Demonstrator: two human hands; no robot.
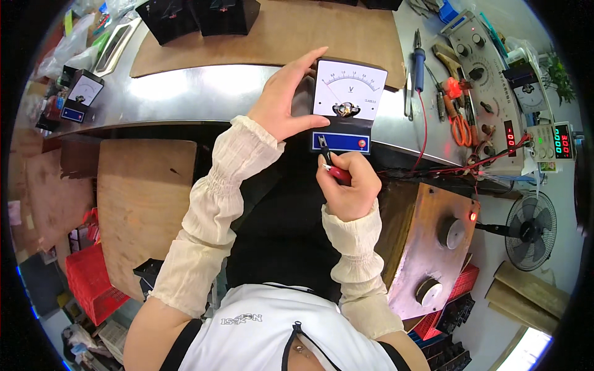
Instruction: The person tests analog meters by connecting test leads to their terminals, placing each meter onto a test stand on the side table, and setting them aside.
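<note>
Centrally, a white-dialled meter faces up at the front edge of a metal bench, its blue strip toward the wearer. The left hand has hold of its left side, thumb and fingers spread wide: the thumb lies across the dial's lower left corner and the index fingertip reaches the top left corner. The right hand is curled closed, thumb and fingers pinching a red-and-black probe whose end is at the strip's left part; whether it touches metal cannot be told. Cream sleeves cover both forearms. Right of the meter lie a blue-handled soldering iron and orange scissors, beside a grey instrument box. A smaller-looking second meter stands far left.
</note>
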